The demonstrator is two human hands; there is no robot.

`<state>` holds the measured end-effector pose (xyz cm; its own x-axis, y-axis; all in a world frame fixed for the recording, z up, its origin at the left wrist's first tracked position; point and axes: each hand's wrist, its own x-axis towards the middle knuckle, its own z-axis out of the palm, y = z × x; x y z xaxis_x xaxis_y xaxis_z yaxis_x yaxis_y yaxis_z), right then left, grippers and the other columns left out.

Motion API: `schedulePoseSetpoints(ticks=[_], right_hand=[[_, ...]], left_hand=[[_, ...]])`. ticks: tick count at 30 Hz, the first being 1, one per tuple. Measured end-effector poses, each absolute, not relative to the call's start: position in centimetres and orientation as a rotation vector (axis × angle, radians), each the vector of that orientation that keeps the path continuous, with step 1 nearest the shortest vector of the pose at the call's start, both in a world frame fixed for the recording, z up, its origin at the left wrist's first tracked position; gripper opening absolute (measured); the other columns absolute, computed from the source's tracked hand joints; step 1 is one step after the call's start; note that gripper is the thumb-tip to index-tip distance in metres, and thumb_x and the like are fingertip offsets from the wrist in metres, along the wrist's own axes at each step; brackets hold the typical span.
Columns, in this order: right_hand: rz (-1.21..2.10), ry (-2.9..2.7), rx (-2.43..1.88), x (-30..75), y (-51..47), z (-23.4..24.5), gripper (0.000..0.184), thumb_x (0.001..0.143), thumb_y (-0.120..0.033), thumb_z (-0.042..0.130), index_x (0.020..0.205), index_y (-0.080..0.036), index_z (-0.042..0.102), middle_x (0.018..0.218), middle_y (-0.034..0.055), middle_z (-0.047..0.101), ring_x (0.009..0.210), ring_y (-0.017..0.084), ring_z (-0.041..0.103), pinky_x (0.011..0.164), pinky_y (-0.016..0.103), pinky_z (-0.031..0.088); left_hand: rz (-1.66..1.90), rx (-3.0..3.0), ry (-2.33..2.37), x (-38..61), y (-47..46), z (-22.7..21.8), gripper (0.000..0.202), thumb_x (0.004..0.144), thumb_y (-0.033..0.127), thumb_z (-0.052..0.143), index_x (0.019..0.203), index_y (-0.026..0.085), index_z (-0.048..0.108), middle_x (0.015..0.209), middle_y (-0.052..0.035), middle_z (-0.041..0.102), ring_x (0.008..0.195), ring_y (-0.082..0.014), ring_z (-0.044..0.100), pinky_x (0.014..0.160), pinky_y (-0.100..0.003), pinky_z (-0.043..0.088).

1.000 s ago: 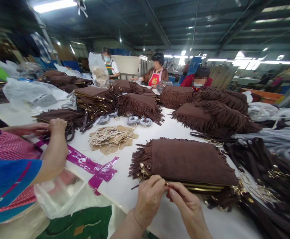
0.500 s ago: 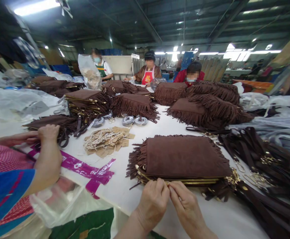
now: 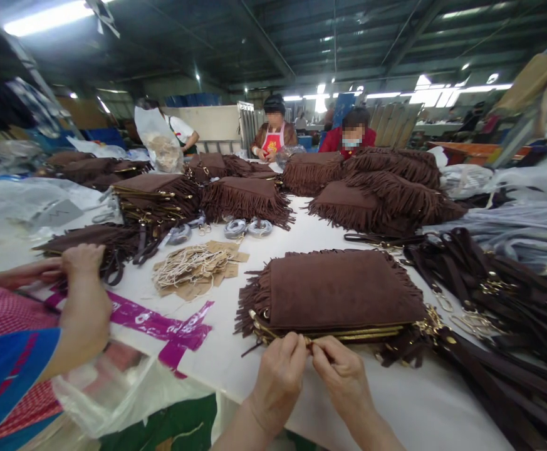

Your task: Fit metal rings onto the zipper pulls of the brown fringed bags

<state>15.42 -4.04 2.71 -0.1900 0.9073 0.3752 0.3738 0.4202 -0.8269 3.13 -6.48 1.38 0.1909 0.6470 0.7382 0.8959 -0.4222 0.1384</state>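
Observation:
A stack of dark brown fringed bags lies before me, gold zippers along its near edge. Both my hands meet at the middle of that edge, fingertips pinched close together. My left hand and my right hand are closed on a small brown and gold piece by the zippers. Fingers hide most of it, so I cannot make out its exact kind. Brown straps with gold clasps lie against the stack's right end.
More fringed bags are piled across the white table. Paper tags with white strings lie left of my stack, near purple tape. A co-worker's arm is at left. More brown straps lie at right; other people sit opposite.
My view has shifted slightly, so the scene sits further left. Both hands stay pinched at the zipper edge, the fingertips now slightly apart with a brown bit showing between them.

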Motion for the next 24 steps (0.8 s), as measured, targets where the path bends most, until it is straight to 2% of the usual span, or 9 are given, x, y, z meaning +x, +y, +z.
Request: schedulePoseSetpoints(ticks=[5,11,14,18,22,24], right_hand=[[0.787,-1.728,-1.107,15.3,-4.1,2.3,0.023,0.079,-0.024,0.045,0.064,-0.018,0.062,0.058,-0.0008,0.058,0.052,0.011,0.053,0.049,0.018,0.041],[0.828,-1.744,-1.052,14.8,-4.2,2.8,0.022,0.079,-0.022,0.046,0.064,-0.018,0.061,0.056,-0.0015,0.057,0.050,0.010,0.051,0.047,0.018,0.040],[0.802,-1.776,-0.959,14.3,-4.3,3.2,0.021,0.078,-0.021,0.045,0.064,-0.018,0.060,0.059,-0.0006,0.057,0.052,0.010,0.051,0.051,0.018,0.041],[0.878,-1.765,-0.993,14.2,-4.1,2.7,0.021,0.078,-0.021,0.045,0.064,-0.018,0.060,0.058,-0.0008,0.057,0.053,0.011,0.052,0.050,0.019,0.042],[0.909,-1.742,-1.036,14.2,-3.8,1.6,0.020,0.079,-0.021,0.046,0.066,-0.017,0.060,0.055,-0.0013,0.056,0.049,0.011,0.052,0.046,0.019,0.041],[0.905,-1.732,-1.018,14.2,-4.1,1.5,0.020,0.081,-0.022,0.046,0.069,-0.018,0.061,0.059,-0.0003,0.058,0.053,0.011,0.053,0.050,0.019,0.043]], left_hand=[[-1.377,-2.185,-1.632,3.2,-7.0,1.6,0.016,0.086,0.012,0.045,0.098,0.010,0.056,0.083,-0.0094,0.059,0.075,-0.0159,0.058,0.066,-0.024,0.052],[-1.742,-2.132,-1.858,2.9,-7.5,2.4,0.017,0.084,0.017,0.050,0.098,0.015,0.060,0.090,-0.0073,0.060,0.082,-0.0140,0.060,0.073,-0.022,0.053],[-1.854,-2.070,-1.947,2.6,-7.7,2.5,0.016,0.083,0.023,0.053,0.095,0.018,0.063,0.086,-0.0054,0.062,0.078,-0.0144,0.061,0.070,-0.024,0.054],[-2.036,-1.971,-2.086,2.3,-8.0,2.1,0.019,0.084,0.025,0.048,0.089,0.018,0.064,0.084,-0.0055,0.062,0.077,-0.0150,0.060,0.069,-0.026,0.053],[-2.426,-1.750,-2.331,2.1,-8.1,2.2,0.021,0.082,0.032,0.051,0.086,0.017,0.065,0.081,-0.0045,0.061,0.068,-0.0134,0.060,0.061,-0.023,0.052],[-2.661,-1.622,-2.422,2.1,-8.2,2.4,0.021,0.078,0.033,0.056,0.084,0.017,0.066,0.079,-0.0030,0.060,0.064,-0.0122,0.059,0.061,-0.023,0.051]])
